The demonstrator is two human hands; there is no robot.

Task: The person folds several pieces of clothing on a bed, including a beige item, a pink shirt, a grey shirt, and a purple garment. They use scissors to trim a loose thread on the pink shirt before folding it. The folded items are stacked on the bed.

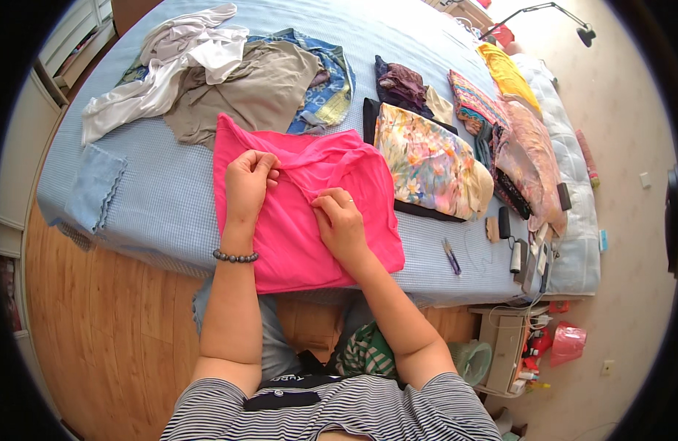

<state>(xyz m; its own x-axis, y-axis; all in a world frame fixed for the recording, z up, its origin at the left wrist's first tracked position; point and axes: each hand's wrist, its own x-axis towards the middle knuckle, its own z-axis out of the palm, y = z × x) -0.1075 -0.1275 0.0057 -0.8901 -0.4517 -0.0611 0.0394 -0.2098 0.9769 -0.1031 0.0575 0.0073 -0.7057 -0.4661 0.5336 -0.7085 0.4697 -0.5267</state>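
A bright pink garment lies partly folded at the near edge of the bed, its upper part bunched into soft creases. My left hand, with a dark bead bracelet on the wrist, pinches the cloth near the upper left of the garment. Lower and to the right, my right hand, wearing a ring, has its fingers closed on another fold of the same cloth. Just behind the pink garment is a loose grey-brown garment. To its right lies a folded floral garment on black cloth.
White clothing and a blue patterned cloth are heaped at the back left. More folded clothes, including a yellow one, line the right side. Purple-handled scissors lie near the front edge. A small light-blue cloth sits at the left.
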